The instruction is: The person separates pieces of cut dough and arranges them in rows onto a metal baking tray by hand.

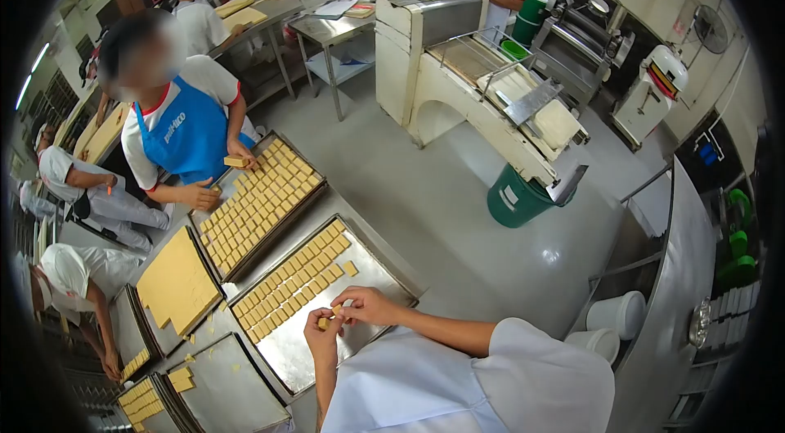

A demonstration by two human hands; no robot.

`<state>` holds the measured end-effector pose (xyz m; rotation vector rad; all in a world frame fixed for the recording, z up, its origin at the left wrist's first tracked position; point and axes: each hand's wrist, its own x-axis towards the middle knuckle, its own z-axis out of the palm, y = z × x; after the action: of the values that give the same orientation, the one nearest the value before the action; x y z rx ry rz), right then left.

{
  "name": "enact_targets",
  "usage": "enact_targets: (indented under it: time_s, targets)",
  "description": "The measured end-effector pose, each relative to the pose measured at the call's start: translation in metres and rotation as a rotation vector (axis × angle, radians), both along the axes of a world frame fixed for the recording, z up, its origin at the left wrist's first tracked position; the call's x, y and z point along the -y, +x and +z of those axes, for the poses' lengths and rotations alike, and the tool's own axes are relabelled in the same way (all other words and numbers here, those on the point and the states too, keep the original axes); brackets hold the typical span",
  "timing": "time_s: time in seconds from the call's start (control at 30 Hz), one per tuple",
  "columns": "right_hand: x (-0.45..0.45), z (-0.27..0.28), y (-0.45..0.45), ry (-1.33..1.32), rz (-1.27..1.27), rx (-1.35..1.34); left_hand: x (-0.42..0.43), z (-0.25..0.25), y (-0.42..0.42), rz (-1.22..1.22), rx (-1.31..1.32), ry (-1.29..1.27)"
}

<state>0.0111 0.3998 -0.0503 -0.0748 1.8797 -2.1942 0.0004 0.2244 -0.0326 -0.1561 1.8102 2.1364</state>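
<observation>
- Two small yellow, dough-like rectangular blocks (324, 323) are at your fingertips: your left hand (320, 337) pinches one, and your right hand (365, 305) appears to pinch the other.
- Rows of matching blocks (286, 289) lie on the silver rectangular metal tray (290, 357), from nine to twelve o'clock of your hands; one sits apart at one o'clock.
- Grip lightly, as soft edges would likely dent, and keep faces square to the rows.

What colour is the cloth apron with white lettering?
The cloth apron is bright blue; the head view shows it best.
</observation>
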Motion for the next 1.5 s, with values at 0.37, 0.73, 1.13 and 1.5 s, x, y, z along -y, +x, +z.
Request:
enact_targets:
  time_s: [0.37, 0.73, 1.13, 1.5]
  targets:
    - [0.04, 0.001, -0.017, -0.023, 0.092, -0.033, 0.045, -0.003, -0.001, 0.083, 0.002, 0.046]
    - [0.048, 0.01, -0.019, 0.031, 0.021, -0.087, 0.047, 0.014, -0.009, 0.061, 0.04, 0.077]
    - [0.026, -0.003, -0.01, -0.163, -0.048, 0.066, 0.031, 0.0, -0.01, 0.02, 0.081, 0.086]
    - [-0.074, -0.032, -0.059, 0.246, -0.392, 0.04, 0.045, -0.017, 0.005, 0.123, 0.327, 0.217]
